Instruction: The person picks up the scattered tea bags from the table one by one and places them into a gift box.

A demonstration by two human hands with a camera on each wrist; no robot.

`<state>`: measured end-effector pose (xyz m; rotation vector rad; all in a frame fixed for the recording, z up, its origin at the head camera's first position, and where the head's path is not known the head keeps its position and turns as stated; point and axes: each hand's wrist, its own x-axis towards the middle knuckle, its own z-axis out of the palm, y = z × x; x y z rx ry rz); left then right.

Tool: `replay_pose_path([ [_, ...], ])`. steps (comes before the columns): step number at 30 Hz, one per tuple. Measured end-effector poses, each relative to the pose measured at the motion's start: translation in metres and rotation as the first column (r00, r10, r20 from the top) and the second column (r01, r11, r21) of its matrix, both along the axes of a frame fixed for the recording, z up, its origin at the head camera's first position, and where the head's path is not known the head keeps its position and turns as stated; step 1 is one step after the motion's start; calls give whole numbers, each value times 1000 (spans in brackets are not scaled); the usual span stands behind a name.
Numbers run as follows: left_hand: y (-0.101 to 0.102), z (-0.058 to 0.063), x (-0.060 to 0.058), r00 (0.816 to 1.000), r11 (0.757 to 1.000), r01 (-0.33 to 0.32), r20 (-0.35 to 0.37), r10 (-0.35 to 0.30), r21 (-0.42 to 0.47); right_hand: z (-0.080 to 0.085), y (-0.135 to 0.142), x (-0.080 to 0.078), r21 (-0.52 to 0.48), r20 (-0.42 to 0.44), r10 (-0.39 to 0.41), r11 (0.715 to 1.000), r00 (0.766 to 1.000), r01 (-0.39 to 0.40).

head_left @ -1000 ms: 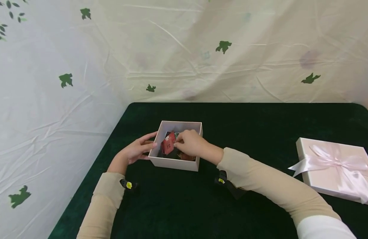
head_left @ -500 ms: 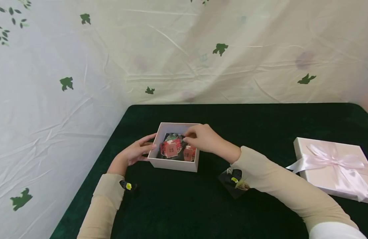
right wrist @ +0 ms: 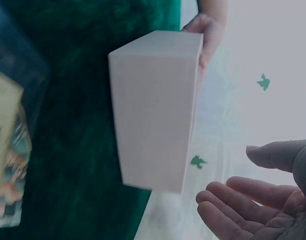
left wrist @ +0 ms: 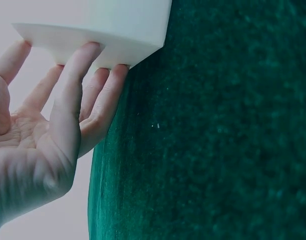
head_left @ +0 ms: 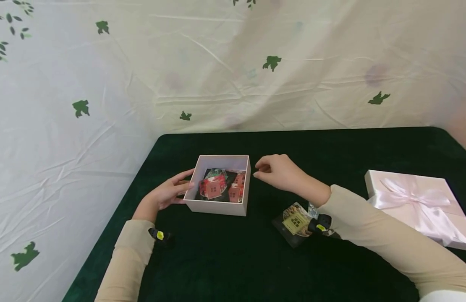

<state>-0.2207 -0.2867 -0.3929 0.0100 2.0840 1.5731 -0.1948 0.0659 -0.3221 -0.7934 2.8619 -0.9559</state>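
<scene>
My left hand (head_left: 168, 193) steadies a pale pink open-topped box (head_left: 216, 208); in the left wrist view its fingertips rest against the box's outer wall. Inside the box lie flat dark packets with red labels, one red-labelled packet (head_left: 213, 188) on top and another red-labelled packet (head_left: 236, 191) at the right. To the right of the box my right hand (head_left: 280, 170) hovers with relaxed fingers, holding nothing. Below that wrist, a dark packet with a yellow label (head_left: 295, 222) lies on the table, partly hidden by the wrist camera.
A pink lid (head_left: 384, 178) with a satin bow (head_left: 418, 199) lies on the right of the dark green table (head_left: 225, 260). Light fabric (head_left: 323, 75) with green leaf shapes hangs behind the table and along its left side.
My right hand has let go of a red-labelled packet and moved right, out of the box. The packets inside now show fully. My left hand stays at the box's left side.
</scene>
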Motion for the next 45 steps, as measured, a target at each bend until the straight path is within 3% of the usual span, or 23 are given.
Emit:
replay_pose_path([
  [8,-3,-1,1,1000,1000,3,2,-3,10,-8,23,0,37,18,-29,999,999,29],
  [18,0,1,-1,1000,1000,13,5,-13,-3,-37,63,11,126,80,-63,991,995,52],
  [25,-1,2,-2,1000,1000,15,1,-15,-10,-51,75,22,162,127,-51,986,991,30],
  [31,0,1,-1,1000,1000,16,9,-16,-9,-64,77,37,223,103,-98,972,990,73],
  [36,-2,0,0,1000,1000,10,12,-10,-6,-73,75,48,300,75,-172,943,982,142],
  [41,-3,-2,2,1000,1000,1,17,-1,-6,-81,75,54,367,41,-173,919,984,147],
  [45,-1,-2,1,1000,1000,3,5,-3,-2,-84,75,54,372,-8,-167,915,986,158],
])
